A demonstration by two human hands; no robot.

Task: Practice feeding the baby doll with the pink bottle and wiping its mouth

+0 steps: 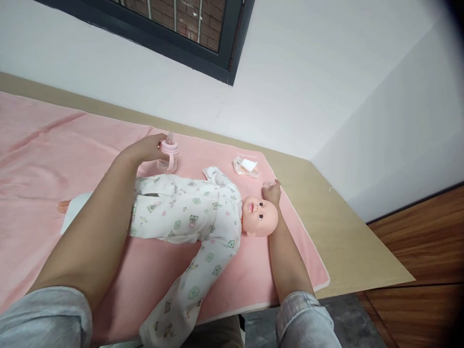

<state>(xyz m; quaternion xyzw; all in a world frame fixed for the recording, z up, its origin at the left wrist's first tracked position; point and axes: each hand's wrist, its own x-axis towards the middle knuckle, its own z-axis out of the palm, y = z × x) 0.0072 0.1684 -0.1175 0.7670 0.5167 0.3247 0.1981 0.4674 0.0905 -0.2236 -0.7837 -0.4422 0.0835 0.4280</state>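
Observation:
A baby doll in a white printed outfit lies on its back on a pink blanket, its head toward the right. Beyond the doll's legs, my left hand is closed on a baby bottle with a pink collar and handle. The bottle stands upright, its clear teat uncovered. Past the doll's head, my right hand is closed around a small clear cap-like piece, mostly hidden by the fingers. My right forearm passes close beside the doll's head.
A clear plastic packet with a white piece on it lies near the blanket's far right corner. The tan tabletop extends right of the blanket. Behind stand a white wall and a dark-framed window. One doll sleeve hangs toward the front edge.

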